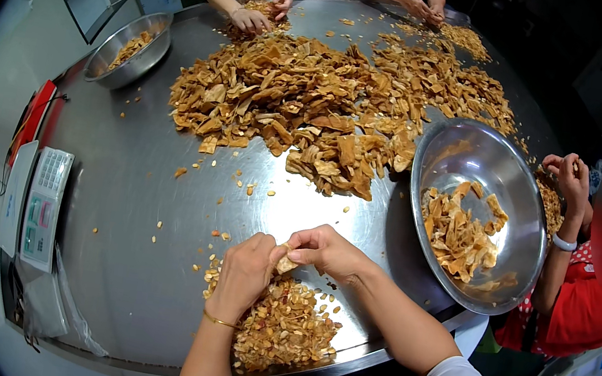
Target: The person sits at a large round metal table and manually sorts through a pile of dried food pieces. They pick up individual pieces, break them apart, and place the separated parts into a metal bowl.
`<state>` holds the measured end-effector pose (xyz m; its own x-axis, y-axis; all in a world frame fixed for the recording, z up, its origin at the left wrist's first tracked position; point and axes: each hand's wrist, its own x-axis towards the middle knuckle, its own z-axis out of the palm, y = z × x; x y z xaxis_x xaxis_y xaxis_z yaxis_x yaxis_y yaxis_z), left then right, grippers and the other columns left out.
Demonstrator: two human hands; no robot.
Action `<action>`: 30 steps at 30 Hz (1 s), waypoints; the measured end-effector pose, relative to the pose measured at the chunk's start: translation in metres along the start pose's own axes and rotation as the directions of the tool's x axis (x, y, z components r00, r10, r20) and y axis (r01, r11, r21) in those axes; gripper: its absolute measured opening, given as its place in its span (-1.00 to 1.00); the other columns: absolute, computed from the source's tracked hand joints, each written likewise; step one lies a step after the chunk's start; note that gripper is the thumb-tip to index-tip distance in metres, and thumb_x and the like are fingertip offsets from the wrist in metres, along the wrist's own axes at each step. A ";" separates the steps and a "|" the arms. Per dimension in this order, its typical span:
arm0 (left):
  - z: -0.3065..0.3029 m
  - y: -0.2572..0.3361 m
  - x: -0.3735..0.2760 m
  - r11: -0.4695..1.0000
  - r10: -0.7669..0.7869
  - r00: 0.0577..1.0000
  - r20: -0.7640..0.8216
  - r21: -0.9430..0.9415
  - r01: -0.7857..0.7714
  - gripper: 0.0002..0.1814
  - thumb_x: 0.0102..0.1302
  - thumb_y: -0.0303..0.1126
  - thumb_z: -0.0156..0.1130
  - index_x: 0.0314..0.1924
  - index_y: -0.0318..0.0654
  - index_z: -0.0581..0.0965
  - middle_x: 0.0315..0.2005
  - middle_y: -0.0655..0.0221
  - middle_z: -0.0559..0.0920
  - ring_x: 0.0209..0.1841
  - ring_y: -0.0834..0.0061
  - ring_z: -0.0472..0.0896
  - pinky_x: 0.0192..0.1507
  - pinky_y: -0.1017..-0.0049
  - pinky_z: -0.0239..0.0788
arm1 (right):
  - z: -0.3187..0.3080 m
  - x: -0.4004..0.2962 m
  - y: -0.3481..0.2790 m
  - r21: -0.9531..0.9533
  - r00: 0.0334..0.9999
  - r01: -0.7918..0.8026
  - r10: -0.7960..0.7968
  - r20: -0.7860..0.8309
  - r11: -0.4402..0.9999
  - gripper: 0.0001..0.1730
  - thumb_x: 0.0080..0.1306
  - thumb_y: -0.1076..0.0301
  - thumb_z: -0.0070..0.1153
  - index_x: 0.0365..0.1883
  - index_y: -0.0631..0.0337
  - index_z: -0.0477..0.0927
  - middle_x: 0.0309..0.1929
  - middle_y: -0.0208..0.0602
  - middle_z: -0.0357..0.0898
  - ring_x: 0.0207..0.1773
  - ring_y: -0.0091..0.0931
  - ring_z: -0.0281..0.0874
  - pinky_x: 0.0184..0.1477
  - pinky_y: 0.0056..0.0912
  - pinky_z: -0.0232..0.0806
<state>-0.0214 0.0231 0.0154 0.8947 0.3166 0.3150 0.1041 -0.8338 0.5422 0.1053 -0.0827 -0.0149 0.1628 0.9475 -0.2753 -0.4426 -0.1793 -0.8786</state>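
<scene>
Both my hands meet over the near part of a steel table (147, 276). My left hand (251, 265) and my right hand (323, 252) pinch one pale brown, dried-looking food piece (286, 263) between thumbs and fingers. Just below them lies a heap of shelled nuts, seemingly peanuts, and brown crumbs (289, 326). Loose nuts (211, 274) are scattered left of it. Beyond my hands spreads a large pile of flat brown dried pieces (280, 91). A big steel bowl (419, 217) at the right holds several similar pieces (460, 235).
Two people work across the table, their hands (256, 18) (424, 9) at small heaps. A third person's hand (571, 176) is beyond the bowl at right. A smaller steel bowl (149, 51) holds brown pieces at far left. A digital scale (44, 208) and plastic bags (47, 305) lie at the left edge.
</scene>
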 end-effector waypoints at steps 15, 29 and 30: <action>0.003 0.006 -0.003 0.990 -0.074 0.993 0.090 -0.117 0.084 -0.72 0.16 -0.33 -0.01 -0.59 -0.37 0.25 -0.70 0.17 0.28 -0.64 0.24 0.28 -0.57 0.39 0.11 | -0.009 -0.001 -0.004 -0.162 0.995 0.039 -0.024 0.092 0.986 -0.87 0.05 0.46 0.02 -0.42 0.32 0.49 -0.52 -0.52 0.42 -0.47 -0.73 0.25 -0.41 -0.72 0.13; 0.007 0.002 -0.005 0.881 -0.086 0.996 0.014 -0.467 0.082 -0.72 0.23 -0.33 -0.11 -0.58 -0.33 0.27 -0.72 0.36 0.31 -0.70 0.50 0.24 -0.63 0.57 0.08 | -0.011 -0.001 -0.001 0.219 0.975 -0.003 -0.046 0.219 0.976 -0.83 0.04 0.40 0.11 -0.43 0.29 0.47 -0.48 -0.50 0.41 -0.37 -0.70 0.30 -0.30 -0.69 0.15; 0.009 -0.001 -0.008 0.825 -0.139 0.989 0.045 -0.547 0.141 -0.72 0.24 -0.32 -0.12 -0.58 -0.31 0.28 -0.72 0.39 0.31 -0.71 0.54 0.24 -0.64 0.60 0.07 | -0.008 -0.001 -0.002 0.264 0.972 -0.006 -0.056 0.227 0.964 -0.83 0.04 0.40 0.11 -0.43 0.29 0.46 -0.48 -0.48 0.40 -0.37 -0.67 0.31 -0.28 -0.65 0.17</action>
<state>-0.0244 0.0172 0.0058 0.8901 0.4088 0.2015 -0.0261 -0.3957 0.9180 0.1130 -0.0854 -0.0158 -0.0173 0.9914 -0.1298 -0.6608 -0.1087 -0.7427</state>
